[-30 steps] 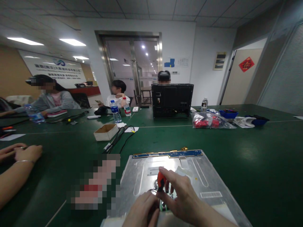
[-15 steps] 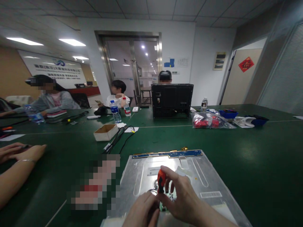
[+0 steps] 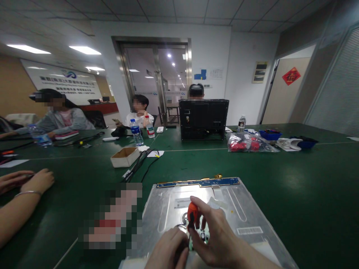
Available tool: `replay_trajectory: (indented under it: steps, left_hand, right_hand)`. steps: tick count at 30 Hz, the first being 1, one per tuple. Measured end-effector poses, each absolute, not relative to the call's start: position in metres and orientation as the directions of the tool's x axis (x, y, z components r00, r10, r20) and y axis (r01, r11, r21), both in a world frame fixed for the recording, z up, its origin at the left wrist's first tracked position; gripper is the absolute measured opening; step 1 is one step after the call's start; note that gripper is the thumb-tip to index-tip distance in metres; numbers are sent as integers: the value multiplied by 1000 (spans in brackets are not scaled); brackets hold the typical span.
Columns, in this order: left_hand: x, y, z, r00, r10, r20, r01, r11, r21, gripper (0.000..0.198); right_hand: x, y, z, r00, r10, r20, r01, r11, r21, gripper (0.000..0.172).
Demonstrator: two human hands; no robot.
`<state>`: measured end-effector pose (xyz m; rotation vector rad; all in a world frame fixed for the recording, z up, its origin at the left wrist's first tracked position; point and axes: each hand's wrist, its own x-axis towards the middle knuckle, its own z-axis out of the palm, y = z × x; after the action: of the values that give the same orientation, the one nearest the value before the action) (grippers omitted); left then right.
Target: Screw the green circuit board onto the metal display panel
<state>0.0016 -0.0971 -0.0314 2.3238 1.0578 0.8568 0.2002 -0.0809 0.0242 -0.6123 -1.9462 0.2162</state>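
Entered from the left of the green table: two co-worker's hands, one open box and, at the near side, one metal panel. Over the panel's near edge are placed one left hand, fingers curled, whether gripping cannot be told, and one orange-and-black screwdriver, held upright, pinched between thumb and fingers of one right hand. Two blue trays are set near the table's far edge.

Head-worn view looking forward and down over near hands, across the surface to far glass doors.
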Motion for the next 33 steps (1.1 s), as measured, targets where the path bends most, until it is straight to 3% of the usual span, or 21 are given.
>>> replay_trajectory:
  steps: [10,18,27,33]
  left_hand:
    - [0,-99,-30,495,783,378,514,-614,599,24]
    - [3,-102,-17,518,792,323,527,-593,609,14]
    - [3,-101,-16,513,781,356,504,-610,612,25]
    - [5,-101,-23,472,799,373,517,-594,617,16]
  right_hand:
    - [198,-77,22,-310,501,808,340,852,-398,53]
    - [200,-83,26,-309,496,811,385,845,-370,68]
    - [198,-73,22,-308,460,833,343,870,-354,61]
    - [198,-77,20,-317,484,816,316,865,-391,66]
